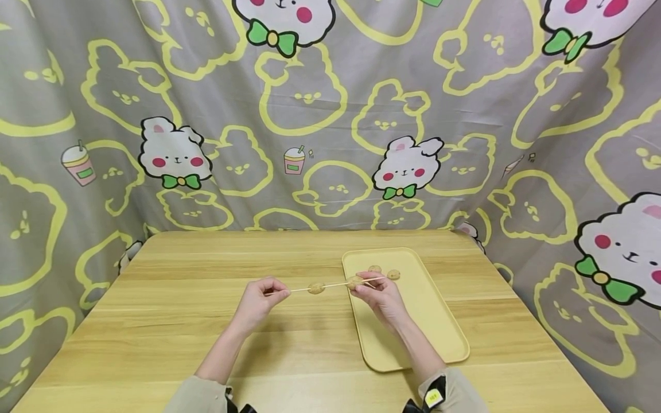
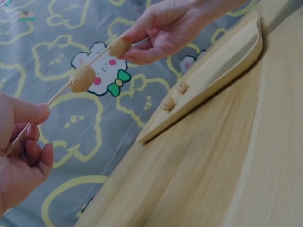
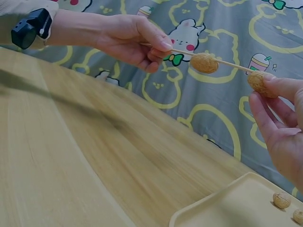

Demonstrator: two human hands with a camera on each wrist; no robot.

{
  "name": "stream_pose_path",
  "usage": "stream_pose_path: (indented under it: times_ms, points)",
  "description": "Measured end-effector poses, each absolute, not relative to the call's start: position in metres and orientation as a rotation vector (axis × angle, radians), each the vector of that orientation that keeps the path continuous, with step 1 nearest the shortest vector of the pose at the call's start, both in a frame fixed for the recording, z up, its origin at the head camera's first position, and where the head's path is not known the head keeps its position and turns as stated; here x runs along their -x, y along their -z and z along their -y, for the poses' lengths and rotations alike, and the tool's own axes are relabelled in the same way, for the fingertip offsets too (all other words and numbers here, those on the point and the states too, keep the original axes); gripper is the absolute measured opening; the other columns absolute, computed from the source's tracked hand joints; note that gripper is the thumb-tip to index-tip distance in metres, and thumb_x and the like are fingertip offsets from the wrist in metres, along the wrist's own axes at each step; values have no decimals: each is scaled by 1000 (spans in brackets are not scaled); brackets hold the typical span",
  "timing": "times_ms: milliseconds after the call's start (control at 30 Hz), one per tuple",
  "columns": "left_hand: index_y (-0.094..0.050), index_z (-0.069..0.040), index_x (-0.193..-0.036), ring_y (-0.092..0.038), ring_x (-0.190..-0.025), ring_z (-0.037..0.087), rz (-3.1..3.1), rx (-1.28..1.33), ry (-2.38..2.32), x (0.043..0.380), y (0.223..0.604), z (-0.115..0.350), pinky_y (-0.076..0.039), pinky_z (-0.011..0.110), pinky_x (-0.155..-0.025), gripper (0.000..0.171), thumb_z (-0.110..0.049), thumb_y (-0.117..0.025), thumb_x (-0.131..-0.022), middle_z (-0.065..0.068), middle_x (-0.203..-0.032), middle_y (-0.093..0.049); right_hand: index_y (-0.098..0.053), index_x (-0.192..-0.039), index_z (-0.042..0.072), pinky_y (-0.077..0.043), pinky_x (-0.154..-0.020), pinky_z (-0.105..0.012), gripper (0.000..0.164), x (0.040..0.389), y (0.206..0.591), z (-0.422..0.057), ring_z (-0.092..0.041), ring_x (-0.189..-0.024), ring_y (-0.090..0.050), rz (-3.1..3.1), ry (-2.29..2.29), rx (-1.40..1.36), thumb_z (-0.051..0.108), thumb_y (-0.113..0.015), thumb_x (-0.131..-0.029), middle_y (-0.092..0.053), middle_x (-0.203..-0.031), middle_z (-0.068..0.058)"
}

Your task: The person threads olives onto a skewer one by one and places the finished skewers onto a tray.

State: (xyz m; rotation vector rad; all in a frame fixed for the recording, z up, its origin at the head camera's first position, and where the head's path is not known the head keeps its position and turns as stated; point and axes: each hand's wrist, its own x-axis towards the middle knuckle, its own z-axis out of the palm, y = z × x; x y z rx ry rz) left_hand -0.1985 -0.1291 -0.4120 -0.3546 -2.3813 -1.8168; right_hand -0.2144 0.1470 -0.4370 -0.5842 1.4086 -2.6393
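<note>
A thin wooden skewer (image 1: pixel 335 284) stretches between both hands above the table. My left hand (image 1: pixel 262 298) pinches it near one end between thumb and fingers. Partway along, a golden-brown, wrinkled food ball (image 2: pixel 83 79) is threaded on the skewer. My right hand (image 1: pixel 383 299) pinches a second similar ball (image 3: pixel 262 83) with thumb and fingertips. In the head view the stick's tip shows beyond this second ball. Two more balls lie apart on the yellow tray (image 1: pixel 428 321), one (image 1: pixel 393 275) right of the fingers and another (image 1: pixel 374 268) just behind them.
The tray has a low raised rim and lies on the right half of the wooden table (image 1: pixel 181 298). A grey curtain (image 1: pixel 330 132) with cartoon bears and rabbits hangs behind the table and along its sides.
</note>
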Motion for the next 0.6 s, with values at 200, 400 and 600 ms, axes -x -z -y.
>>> stream_pose_path:
  times_ms: [200, 400, 600]
  points:
    - [-65, 5, -78, -52, -70, 10, 2370, 370, 1828, 197, 409, 125, -44, 22, -62, 4, 2, -67, -80, 6, -76, -60, -68, -98, 9, -50, -81, -30, 35, 214, 435, -145, -17, -85, -65, -1374, 2634, 570, -18, -50, -84, -66, -93, -6]
    - [-64, 8, -79, -50, -70, 10, 2379, 341, 1858, 190, 398, 119, -43, 22, -63, 5, 5, -67, -80, 6, -76, -60, -68, -97, 8, -50, -81, -29, 35, 214, 435, -144, -16, -85, -65, -1347, 2640, 568, -19, -50, -84, -66, -93, -7]
    - [-63, 8, -78, -50, -70, 10, 2382, 324, 1861, 189, 395, 117, -43, 22, -63, 5, 5, -66, -80, 6, -77, -60, -68, -97, 8, -50, -81, -28, 31, 214, 435, -139, -16, -85, -64, -1338, 2642, 601, -16, -55, -83, -66, -93, -7]
